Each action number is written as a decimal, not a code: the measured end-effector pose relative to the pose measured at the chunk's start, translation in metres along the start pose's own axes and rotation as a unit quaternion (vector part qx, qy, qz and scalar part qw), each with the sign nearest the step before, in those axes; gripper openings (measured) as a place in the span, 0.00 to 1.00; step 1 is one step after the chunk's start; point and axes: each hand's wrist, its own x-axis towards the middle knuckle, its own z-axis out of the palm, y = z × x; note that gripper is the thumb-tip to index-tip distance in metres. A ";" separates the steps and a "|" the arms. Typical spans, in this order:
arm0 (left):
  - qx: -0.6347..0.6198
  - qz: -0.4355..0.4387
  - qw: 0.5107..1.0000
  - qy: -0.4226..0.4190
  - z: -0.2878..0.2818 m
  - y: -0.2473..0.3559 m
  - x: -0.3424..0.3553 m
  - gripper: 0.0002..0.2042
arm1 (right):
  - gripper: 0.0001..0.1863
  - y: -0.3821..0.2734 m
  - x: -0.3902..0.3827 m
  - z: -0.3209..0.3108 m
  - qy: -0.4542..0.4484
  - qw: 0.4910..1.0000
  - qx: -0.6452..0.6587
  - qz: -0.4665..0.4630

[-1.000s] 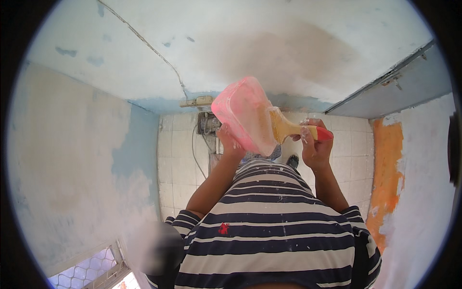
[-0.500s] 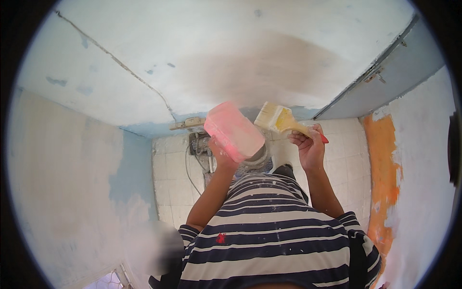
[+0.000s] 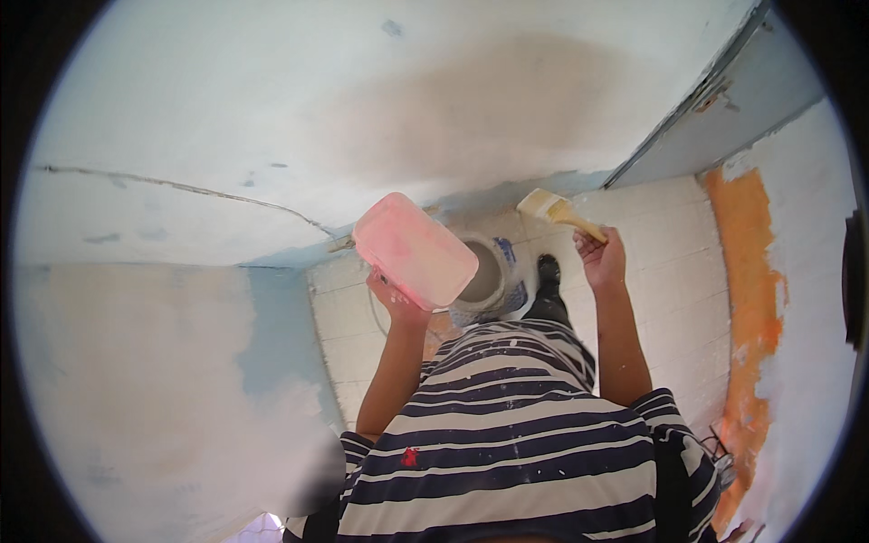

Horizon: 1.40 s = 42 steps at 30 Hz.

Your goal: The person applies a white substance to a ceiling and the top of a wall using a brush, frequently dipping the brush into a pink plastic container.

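In my left hand (image 3: pixel 398 299) is a pink plastic container (image 3: pixel 415 249) with pale, paint-smeared contents, gripped by its near left side. My right hand (image 3: pixel 599 253) holds a wide paintbrush (image 3: pixel 554 208) by its handle, the pale bristles pointing up-left toward the wall. The container and brush are apart. Below them, a round bucket (image 3: pixel 484 299) of greyish contents, partly hidden by the container, stands on the tiled floor beside my booted foot (image 3: pixel 549 276).
A white, patchy wall (image 3: pixel 217 109) with a crack faces me; a grey door (image 3: pixel 756 77) is at upper right. A pale-blue patched wall (image 3: pixel 154 362) flanks my left, an orange-and-white wall (image 3: pixel 747 299) my right. Tiled floor (image 3: pixel 670 262) lies between them; a cable runs at left.
The brush has left the container and moved up and right with my right hand. My left hand has carried the container leftward. The view has shifted, revealing more bucket and my foot.
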 end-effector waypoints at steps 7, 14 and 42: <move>0.035 -0.011 0.999 0.027 0.026 -0.010 0.011 0.26 | 0.14 0.003 0.045 -0.035 0.028 0.998 -0.004 0.063; 0.174 0.031 0.980 -0.094 0.012 -0.016 0.020 0.28 | 0.19 0.049 0.115 -0.070 -0.110 0.949 -0.091 0.281; 0.108 0.068 0.991 0.043 0.024 -0.017 -0.014 0.23 | 0.12 0.062 0.194 0.054 0.007 0.956 -0.292 0.022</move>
